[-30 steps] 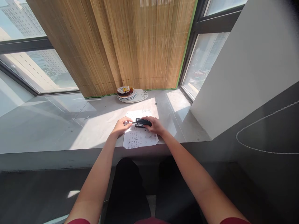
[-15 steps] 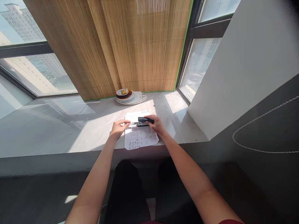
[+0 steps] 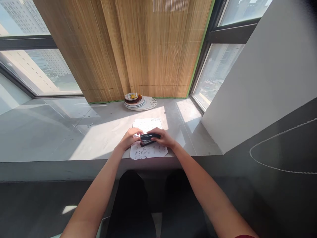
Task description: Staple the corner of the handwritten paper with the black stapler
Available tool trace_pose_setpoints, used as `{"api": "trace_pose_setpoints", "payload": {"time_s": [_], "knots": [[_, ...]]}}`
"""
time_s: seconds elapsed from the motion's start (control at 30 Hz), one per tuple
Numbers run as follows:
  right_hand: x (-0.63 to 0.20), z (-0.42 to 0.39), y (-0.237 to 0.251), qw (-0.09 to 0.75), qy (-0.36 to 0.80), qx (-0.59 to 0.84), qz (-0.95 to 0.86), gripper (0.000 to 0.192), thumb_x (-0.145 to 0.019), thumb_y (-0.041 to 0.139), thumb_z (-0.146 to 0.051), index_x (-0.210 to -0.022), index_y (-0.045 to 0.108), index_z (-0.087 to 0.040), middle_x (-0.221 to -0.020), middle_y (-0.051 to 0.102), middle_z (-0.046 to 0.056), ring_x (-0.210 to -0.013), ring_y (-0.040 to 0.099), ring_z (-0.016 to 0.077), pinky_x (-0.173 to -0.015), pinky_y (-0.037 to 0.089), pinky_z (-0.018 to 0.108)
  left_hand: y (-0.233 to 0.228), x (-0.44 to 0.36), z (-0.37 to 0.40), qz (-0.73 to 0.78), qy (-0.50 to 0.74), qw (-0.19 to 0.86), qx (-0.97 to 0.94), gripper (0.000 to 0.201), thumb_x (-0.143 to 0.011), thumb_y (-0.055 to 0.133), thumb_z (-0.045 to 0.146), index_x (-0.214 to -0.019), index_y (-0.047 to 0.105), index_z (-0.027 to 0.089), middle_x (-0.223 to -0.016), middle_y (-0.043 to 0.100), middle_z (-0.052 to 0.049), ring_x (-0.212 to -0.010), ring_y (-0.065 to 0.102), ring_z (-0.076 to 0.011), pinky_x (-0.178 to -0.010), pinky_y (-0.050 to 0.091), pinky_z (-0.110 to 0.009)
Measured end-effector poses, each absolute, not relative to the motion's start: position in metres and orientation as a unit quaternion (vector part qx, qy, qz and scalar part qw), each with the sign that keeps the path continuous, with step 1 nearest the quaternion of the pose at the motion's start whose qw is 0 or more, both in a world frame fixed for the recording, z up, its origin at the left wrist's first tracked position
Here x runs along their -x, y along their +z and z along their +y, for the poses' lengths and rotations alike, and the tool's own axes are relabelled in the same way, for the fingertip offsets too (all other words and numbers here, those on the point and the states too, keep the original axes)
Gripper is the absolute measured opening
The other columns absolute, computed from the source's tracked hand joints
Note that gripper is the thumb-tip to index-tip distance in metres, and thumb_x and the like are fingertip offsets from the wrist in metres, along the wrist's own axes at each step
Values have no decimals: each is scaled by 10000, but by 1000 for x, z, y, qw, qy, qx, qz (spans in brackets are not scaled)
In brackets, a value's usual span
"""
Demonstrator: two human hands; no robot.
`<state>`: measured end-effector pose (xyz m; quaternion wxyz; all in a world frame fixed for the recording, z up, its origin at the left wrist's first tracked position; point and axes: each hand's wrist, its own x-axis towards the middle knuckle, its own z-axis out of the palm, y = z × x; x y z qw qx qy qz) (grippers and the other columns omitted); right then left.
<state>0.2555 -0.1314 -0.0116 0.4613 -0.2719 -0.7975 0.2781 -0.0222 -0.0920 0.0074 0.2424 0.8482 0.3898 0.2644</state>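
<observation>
A black stapler (image 3: pixel 149 138) lies over a printed sheet of paper (image 3: pixel 148 150) on the grey window ledge (image 3: pixel 99 138). My right hand (image 3: pixel 163 137) grips the stapler's right end. My left hand (image 3: pixel 129 138) touches its left end, fingers curled at the stapler's mouth. Both forearms reach forward from the bottom of the view, over my dark-trousered knees.
A stack of plates (image 3: pixel 140 100) with a small bowl on top stands at the back of the ledge, against a bamboo blind (image 3: pixel 148 49). Windows lie to the left and right. A white wall (image 3: pixel 260 72) bounds the ledge on the right.
Both hands have drawn the stapler a little toward me over the paper. My left hand has closed in on the stapler's left end, and the stapler's open jaw has come together.
</observation>
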Motion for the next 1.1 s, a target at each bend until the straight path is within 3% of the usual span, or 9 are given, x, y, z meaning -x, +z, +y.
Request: {"api": "trace_pose_setpoints", "payload": {"time_s": [0.23, 0.33, 0.47, 0.6, 0.73, 0.87, 1.1], "knots": [[-267, -122, -19, 560, 148, 467, -668, 272, -1013, 639, -272, -1234, 797, -279, -1203, 807, 93, -1141, 698, 315, -1020, 579, 506, 1, 16, -84, 435, 251, 223, -836, 334, -962, 707, 417, -1253, 827, 303, -1503, 716, -69, -1475, 551, -338, -1278, 362, -479], [-286, -120, -17, 533, 68, 618, -573, 341, -1007, 549, -222, -1262, 775, -241, -1263, 782, 137, -1206, 655, 350, -1069, 516, 536, -1, 17, -88, 461, 218, 194, -838, 262, -1008, 634, 441, -1123, 835, 319, -1336, 781, -68, -1367, 609, -344, -1250, 373, -498], [-309, -112, -15, 453, 74, 732, -504, 419, -987, 487, -220, -1326, 732, -256, -1338, 744, 128, -1273, 584, 370, -1088, 431, 566, 3, 18, -96, 487, 201, 156, -835, 239, -1014, 598, 438, -922, 766, 294, -1085, 753, -65, -1176, 651, -321, -1141, 469, -488], [-316, -100, -18, 453, 88, 702, -542, 465, -944, 483, -207, -1335, 729, -262, -1350, 733, 106, -1245, 547, 342, -1092, 413, 548, 20, 1, -87, 444, 195, 166, -859, 203, -993, 572, 337, -1021, 770, 297, -1235, 728, -65, -1227, 640, -324, -1156, 479, -527], [-316, -93, -22, 467, 82, 650, -593, 486, -910, 474, -158, -1289, 764, -251, -1288, 740, 104, -1177, 574, 309, -1092, 448, 517, 33, -38, -55, 372, 178, 175, -894, 353, -1047, 529, 408, -1275, 767, 281, -1452, 690, -95, -1369, 599, -352, -1191, 473, -552], [-320, -92, -28, 500, 69, 618, -603, 472, -899, 507, -166, -1279, 777, -240, -1246, 734, 115, -1151, 610, 304, -1064, 498, 505, 25, -70, -25, 298, 124, 157, -933, 503, -1093, 474, 415, -1516, 672, 227, -1716, 508, -117, -1579, 448, -357, -1331, 325, -532], [-330, -79, -29, 474, 72, 615, -627, 461, -904, 507, -170, -1267, 778, -254, -1137, 732, 102, -1095, 639, 295, -1008, 542, 486, 21, -72, -16, 275, 61, 151, -947, 632, -996, 588, 359, -1625, 593, 303, -1811, 362, -80, -1600, 376, -414, -1327, 260, -621]]}}
